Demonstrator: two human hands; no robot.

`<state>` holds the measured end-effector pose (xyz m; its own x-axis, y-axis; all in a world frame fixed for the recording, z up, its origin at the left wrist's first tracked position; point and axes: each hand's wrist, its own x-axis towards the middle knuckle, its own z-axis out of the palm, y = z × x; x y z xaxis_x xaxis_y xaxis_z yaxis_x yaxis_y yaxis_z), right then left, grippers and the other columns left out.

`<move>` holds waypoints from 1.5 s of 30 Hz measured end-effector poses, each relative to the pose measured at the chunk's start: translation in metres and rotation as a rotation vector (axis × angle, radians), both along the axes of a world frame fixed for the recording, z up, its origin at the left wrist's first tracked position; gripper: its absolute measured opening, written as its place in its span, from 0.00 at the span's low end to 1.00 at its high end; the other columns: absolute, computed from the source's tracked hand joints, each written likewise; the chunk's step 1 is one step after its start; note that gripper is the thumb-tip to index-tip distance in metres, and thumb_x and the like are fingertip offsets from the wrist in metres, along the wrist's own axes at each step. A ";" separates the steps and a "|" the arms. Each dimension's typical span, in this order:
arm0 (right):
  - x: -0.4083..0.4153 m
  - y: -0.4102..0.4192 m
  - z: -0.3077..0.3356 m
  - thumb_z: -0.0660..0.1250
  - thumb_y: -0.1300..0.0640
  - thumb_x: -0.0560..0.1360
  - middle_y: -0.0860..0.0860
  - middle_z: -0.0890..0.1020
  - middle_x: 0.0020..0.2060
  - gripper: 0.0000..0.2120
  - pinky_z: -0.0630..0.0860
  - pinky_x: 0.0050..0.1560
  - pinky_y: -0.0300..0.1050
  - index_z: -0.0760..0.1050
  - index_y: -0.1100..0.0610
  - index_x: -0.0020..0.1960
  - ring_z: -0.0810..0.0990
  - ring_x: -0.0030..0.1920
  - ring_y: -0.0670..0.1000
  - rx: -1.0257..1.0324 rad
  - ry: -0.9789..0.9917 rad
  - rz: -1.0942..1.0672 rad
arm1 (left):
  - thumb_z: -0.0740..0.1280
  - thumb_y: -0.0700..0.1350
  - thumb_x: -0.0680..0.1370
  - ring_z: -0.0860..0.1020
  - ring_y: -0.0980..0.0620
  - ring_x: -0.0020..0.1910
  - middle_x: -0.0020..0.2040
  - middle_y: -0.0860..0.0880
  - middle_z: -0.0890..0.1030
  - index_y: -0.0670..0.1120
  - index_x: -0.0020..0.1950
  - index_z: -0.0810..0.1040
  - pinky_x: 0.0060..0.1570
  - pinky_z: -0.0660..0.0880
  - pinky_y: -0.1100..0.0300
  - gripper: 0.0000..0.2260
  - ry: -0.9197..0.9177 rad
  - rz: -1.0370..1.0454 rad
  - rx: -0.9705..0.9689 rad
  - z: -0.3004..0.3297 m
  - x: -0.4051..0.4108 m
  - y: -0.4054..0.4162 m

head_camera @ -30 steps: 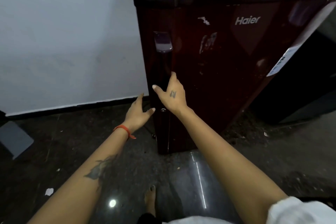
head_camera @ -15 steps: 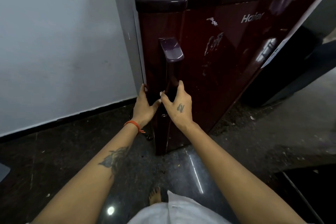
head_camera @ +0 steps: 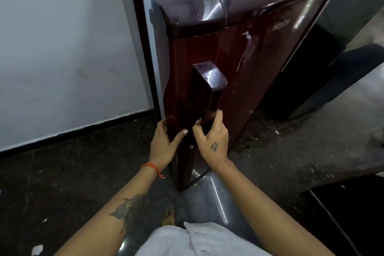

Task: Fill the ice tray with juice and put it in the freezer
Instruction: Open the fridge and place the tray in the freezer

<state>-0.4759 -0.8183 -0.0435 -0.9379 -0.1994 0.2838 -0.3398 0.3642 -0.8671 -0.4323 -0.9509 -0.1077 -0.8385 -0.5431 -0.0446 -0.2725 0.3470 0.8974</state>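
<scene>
A dark red fridge stands against the wall, its door [head_camera: 253,72] swung partly out toward me. A white inner frame [head_camera: 148,33] shows in the gap at the left. My right hand [head_camera: 212,139] is wrapped around the lower end of the upright door handle [head_camera: 209,89]. My left hand [head_camera: 164,141] grips the door's left edge, fingers behind it and thumb on the front. No ice tray or juice is in view. The fridge's inside is hidden behind the door.
A pale wall [head_camera: 62,48] with a black skirting runs along the left. The floor [head_camera: 72,183] is dark speckled stone with scraps of litter. My bare foot [head_camera: 168,217] stands below the door. A dark appliance [head_camera: 332,79] sits at the right.
Both hands reached the fridge, closed on the handle and door edge, and the door has swung from shut to partly ajar. My view has moved closer.
</scene>
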 end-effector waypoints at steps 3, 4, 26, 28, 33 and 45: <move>0.013 0.034 -0.004 0.64 0.52 0.71 0.45 0.78 0.38 0.09 0.72 0.37 0.33 0.67 0.53 0.48 0.77 0.37 0.43 -0.012 0.036 0.003 | 0.69 0.64 0.68 0.73 0.59 0.55 0.63 0.51 0.74 0.53 0.66 0.65 0.50 0.69 0.63 0.32 0.002 0.076 -0.031 0.000 0.018 0.039; 0.018 0.049 -0.005 0.64 0.53 0.72 0.45 0.78 0.38 0.08 0.72 0.38 0.31 0.67 0.52 0.48 0.77 0.37 0.43 -0.019 0.048 0.002 | 0.70 0.64 0.67 0.73 0.58 0.54 0.61 0.51 0.74 0.53 0.63 0.66 0.49 0.69 0.62 0.30 0.003 0.089 -0.039 0.001 0.025 0.055; 0.097 0.307 -0.029 0.65 0.47 0.76 0.45 0.63 0.69 0.31 0.64 0.67 0.42 0.55 0.49 0.74 0.62 0.67 0.42 -0.174 -0.176 -0.551 | 0.67 0.53 0.75 0.78 0.54 0.49 0.55 0.50 0.78 0.47 0.57 0.76 0.43 0.74 0.66 0.14 -0.100 -0.477 0.145 0.019 0.046 0.312; 0.083 0.331 -0.022 0.64 0.49 0.77 0.51 0.62 0.71 0.31 0.63 0.64 0.38 0.55 0.50 0.75 0.62 0.66 0.41 -0.180 -0.190 -0.581 | 0.66 0.53 0.75 0.77 0.55 0.50 0.55 0.50 0.79 0.48 0.56 0.76 0.45 0.74 0.65 0.13 -0.098 -0.466 0.174 0.024 0.029 0.324; 0.054 0.369 -0.013 0.63 0.52 0.78 0.53 0.65 0.64 0.28 0.69 0.60 0.41 0.57 0.52 0.74 0.70 0.59 0.47 -0.138 -0.214 -0.775 | 0.65 0.52 0.76 0.78 0.49 0.53 0.61 0.45 0.75 0.49 0.58 0.72 0.51 0.78 0.53 0.13 -0.134 -0.446 0.469 0.037 -0.022 0.359; -0.034 0.401 -0.023 0.65 0.64 0.76 0.55 0.65 0.72 0.39 0.66 0.71 0.51 0.41 0.53 0.76 0.66 0.71 0.52 -0.247 -0.247 -0.825 | 0.63 0.56 0.77 0.76 0.41 0.59 0.67 0.42 0.68 0.40 0.72 0.59 0.52 0.78 0.50 0.30 -0.393 -0.400 0.880 0.021 -0.162 0.436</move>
